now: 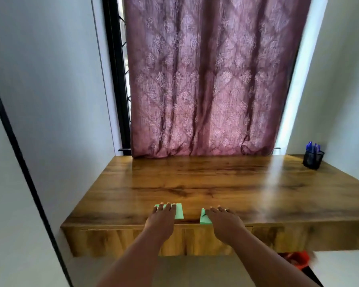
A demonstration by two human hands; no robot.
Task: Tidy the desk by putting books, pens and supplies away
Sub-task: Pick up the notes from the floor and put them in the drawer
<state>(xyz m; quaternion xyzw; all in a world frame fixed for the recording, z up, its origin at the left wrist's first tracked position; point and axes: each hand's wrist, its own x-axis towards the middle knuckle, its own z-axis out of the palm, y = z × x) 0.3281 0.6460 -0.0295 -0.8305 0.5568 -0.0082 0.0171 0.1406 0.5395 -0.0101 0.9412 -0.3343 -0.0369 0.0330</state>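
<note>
Two hands lie flat, fingers spread, at the wooden desk's 6 o'clock edge. The left hand half covers one green paper pad; the right hand hides most of another. A mesh pen holder stands at 2 o'clock.

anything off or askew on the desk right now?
Only two green paper pieces at the desk's front edge. The left hand lies flat on one; the other, beside the right hand, sits tilted and overhangs the edge. The pen holder stands upright, far right corner.
</note>
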